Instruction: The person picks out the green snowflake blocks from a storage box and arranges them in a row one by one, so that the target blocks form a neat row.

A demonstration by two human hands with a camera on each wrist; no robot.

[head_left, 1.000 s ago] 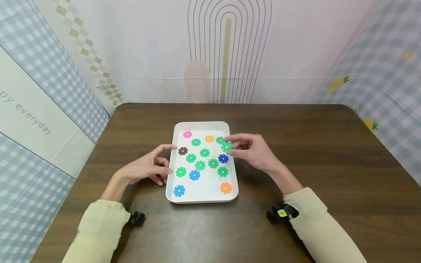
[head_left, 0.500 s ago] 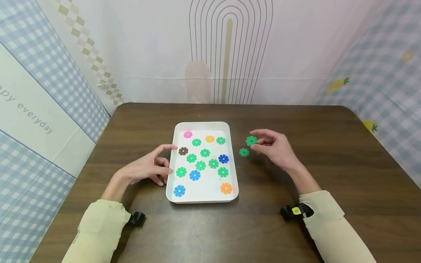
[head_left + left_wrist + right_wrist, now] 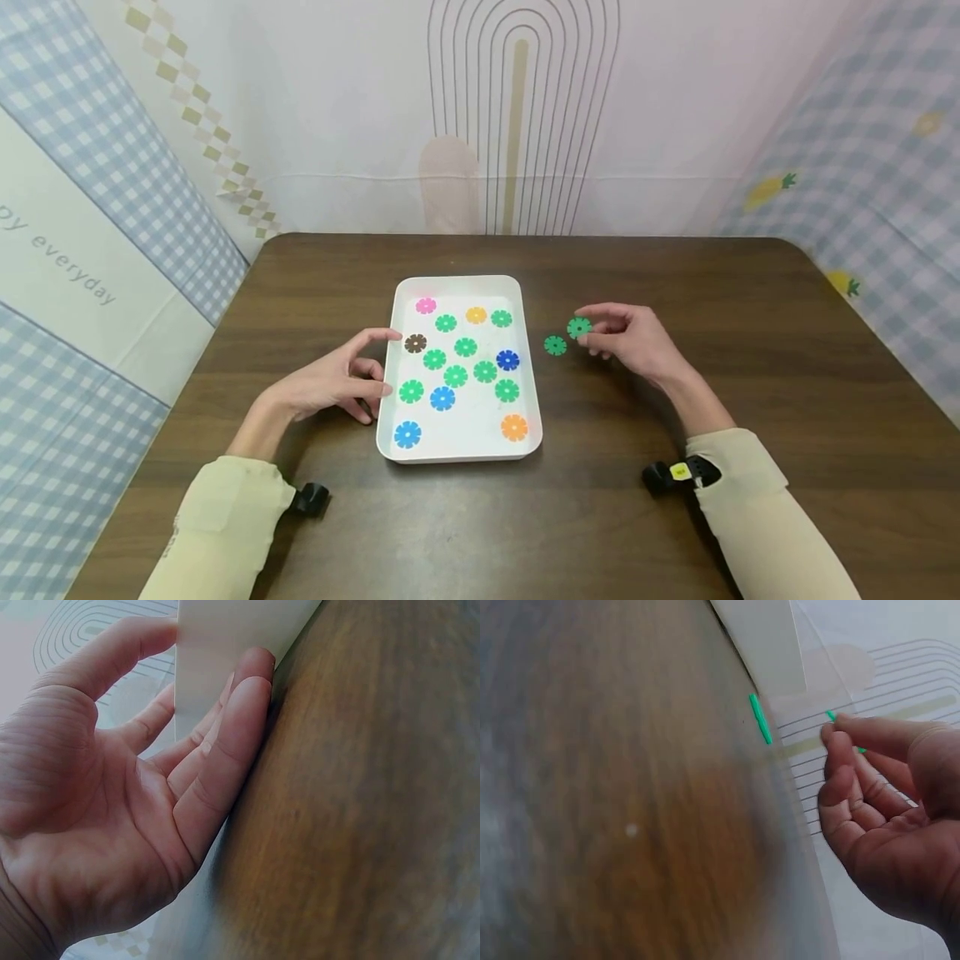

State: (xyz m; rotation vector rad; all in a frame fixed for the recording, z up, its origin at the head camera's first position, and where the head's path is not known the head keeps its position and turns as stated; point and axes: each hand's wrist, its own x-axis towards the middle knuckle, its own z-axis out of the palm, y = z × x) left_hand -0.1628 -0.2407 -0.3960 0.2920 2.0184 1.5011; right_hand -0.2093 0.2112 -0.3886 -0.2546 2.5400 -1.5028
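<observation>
Slipping looks like the likeliest trouble: the green disc (image 3: 578,327) is thin, and only its edge sits between the thumb and forefinger of the right hand (image 3: 630,342), so an uneven pinch could let it twist or drop. If it falls, it could land on the loose green disc (image 3: 555,345) lying flat on the table (image 3: 480,533) just beside it, and an overlapping pair would probably be harder to pick up. A careless push from the left hand (image 3: 337,387) could also slide the white tray (image 3: 461,440) rightward into that loose disc.

The held disc is at the right fingertips, on the side toward the tray, apart from the table; most of its face shows from above, but only green slivers show in the right wrist view. The loose disc lies between the tray and those fingertips, touching neither. The left thumb and forefinger are spread, their tips against the tray's left side; how hard they press, I cannot tell.
</observation>
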